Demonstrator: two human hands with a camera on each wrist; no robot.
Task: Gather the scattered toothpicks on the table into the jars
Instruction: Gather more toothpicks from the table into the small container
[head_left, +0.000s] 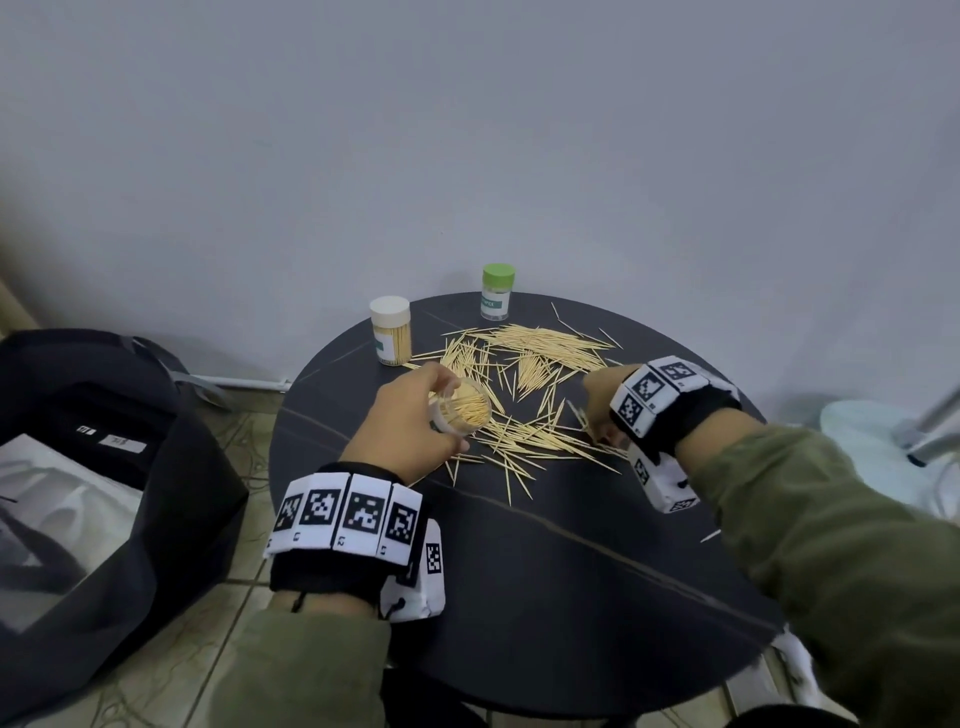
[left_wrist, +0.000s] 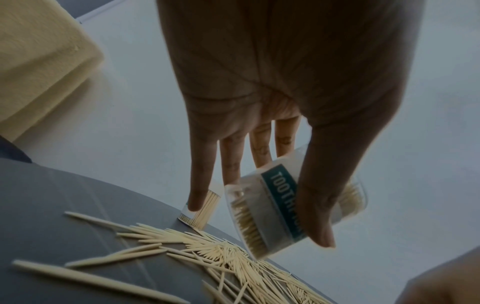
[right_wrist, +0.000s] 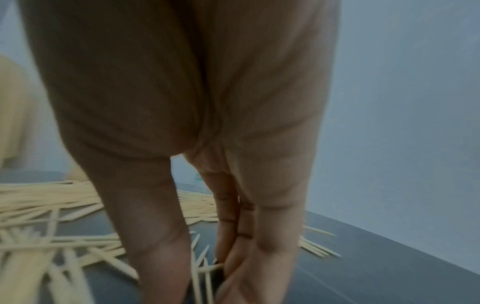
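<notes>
While both forearms in olive sleeves (head_left: 852, 545) reach out over the round dark table (head_left: 545, 597), each wrist wears a band of black-and-white markers (head_left: 345, 512). Nearest, the left hand (head_left: 408, 423) is raised a little above the tabletop, knuckles up, thumb and fingers curled round an open clear jar (head_left: 464, 410) tilted toward the right hand; the left wrist view shows the thumb (left_wrist: 317, 209) laid across its teal label and toothpicks packed inside. Opposite, the right hand (head_left: 605, 410) is bent down at the wrist, fingertips (right_wrist: 233, 273) at the tabletop among loose sticks; they seem to pinch a few against the thumb, though blur makes this uncertain. Between and beyond the hands, the scattered toothpicks (head_left: 524, 374) lie in a loose heap across the middle of the table, a few strays nearer the front edge. Farther back, a white-lidded jar (head_left: 390, 330) full of toothpicks stands upright at the heap's left, and a green-lidded jar (head_left: 497, 292) stands at the far rim, near the grey wall (head_left: 519, 130). Left of the table sits a black bag (head_left: 104, 467).
</notes>
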